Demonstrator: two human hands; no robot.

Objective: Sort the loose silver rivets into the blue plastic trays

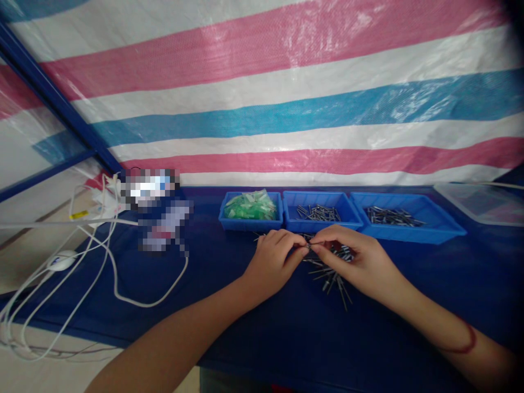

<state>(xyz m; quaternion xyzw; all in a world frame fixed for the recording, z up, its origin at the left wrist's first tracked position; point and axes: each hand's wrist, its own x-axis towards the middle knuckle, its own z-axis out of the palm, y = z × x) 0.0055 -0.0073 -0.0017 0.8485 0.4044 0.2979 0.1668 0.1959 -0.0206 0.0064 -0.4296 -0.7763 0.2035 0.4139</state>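
Note:
My left hand (pixel 278 251) and my right hand (pixel 360 259) meet over the table, thumb and forefinger of each pinched together. Between the fingertips is a small, thin metal piece, seemingly a blind rivet (pixel 309 246); its details are too small to make out. Under and beside my right hand lies a loose pile of blind rivets (pixel 333 275), with long thin stems pointing many ways. My right hand covers part of this pile. A few more stems show behind my left hand.
Behind my hands stand three blue bins: the left bin (pixel 250 224) with green plastic packets (pixel 250 207), the middle bin (pixel 347 222) and right bin (pixel 442 229) with metal pins. White cables (pixel 139 304) loop at left beside blurred items. A clear plastic lid or box (pixel 483 204) lies far right.

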